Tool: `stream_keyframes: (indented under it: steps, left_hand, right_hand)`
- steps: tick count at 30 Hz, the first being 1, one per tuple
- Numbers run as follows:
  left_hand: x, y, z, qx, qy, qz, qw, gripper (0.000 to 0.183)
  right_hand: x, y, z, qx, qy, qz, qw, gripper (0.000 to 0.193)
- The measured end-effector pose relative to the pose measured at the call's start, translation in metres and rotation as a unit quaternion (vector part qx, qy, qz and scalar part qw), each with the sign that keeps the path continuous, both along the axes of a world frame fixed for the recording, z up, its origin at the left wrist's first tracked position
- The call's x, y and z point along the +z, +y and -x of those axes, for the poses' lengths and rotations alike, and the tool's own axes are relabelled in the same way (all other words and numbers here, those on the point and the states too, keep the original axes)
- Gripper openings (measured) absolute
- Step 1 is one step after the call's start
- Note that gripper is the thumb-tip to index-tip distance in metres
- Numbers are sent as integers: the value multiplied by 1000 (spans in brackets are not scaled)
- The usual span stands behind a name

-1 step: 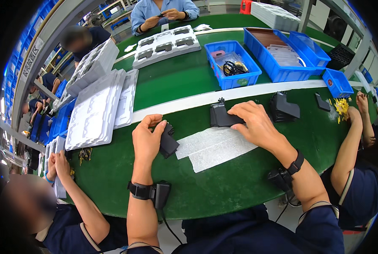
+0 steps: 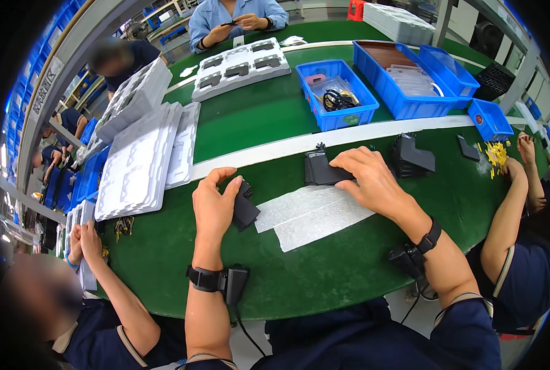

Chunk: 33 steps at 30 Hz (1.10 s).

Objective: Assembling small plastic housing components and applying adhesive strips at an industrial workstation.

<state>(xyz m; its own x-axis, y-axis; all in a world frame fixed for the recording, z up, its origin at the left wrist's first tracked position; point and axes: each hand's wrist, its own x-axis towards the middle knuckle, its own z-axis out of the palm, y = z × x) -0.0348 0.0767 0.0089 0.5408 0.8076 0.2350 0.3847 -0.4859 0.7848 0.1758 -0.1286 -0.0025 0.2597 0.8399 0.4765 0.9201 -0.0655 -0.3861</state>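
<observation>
My left hand [image 2: 212, 200] has its fingers curled loosely, thumb and index tips a little apart. Just right of its thumb lies a small stack of black L-shaped parts [image 2: 246, 213]; whether the thumb touches it I cannot tell. Thumb and fingers of my right hand [image 2: 373, 182] close on the right end of another stack of black L-shaped parts [image 2: 319, 169]. Between the hands, a white translucent sheet [image 2: 318, 219] lies flat on the green table [image 2: 324, 277]. A third black stack [image 2: 414, 157] sits right of my right hand.
White moulded trays [image 2: 139, 160] lean at left; another tray [image 2: 244, 69] lies farther back. Blue bins [image 2: 333, 117] stand beyond a white strip [image 2: 275, 151]. Co-workers' hands are at left, right and far side, with yellow pieces [image 2: 495, 157] at right. Cables hang from my wrist devices.
</observation>
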Motion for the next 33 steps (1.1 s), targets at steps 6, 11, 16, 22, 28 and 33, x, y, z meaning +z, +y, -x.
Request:
stream_keyframes:
  steps: [6, 11, 16, 22, 28, 33]
  left_hand:
    - [4, -34, -13, -46, -124, 25, 991, 15]
    - [-5, -63, -31, -151, -199, 272, 929, 41]
    - [-8, -62, -31, -188, -165, 372, 894, 34]
    - [-9, -76, -32, -225, -134, 361, 895, 20]
    - [-8, -79, -33, -243, -127, 339, 900, 17]
    - [-8, -79, -34, -238, -118, 329, 906, 16]
  right_hand:
    - [4, -1, -1, -7, 18, 10, 1000, 37]
    - [18, 9, 11, 59, -51, -38, 996, 39]
    - [24, 8, 30, 133, -64, -54, 988, 42]
    - [18, 6, 31, 2, 127, -73, 989, 23]
    - [16, 6, 31, 103, 115, -92, 984, 18]
    - [16, 8, 34, 104, -26, -130, 986, 11]
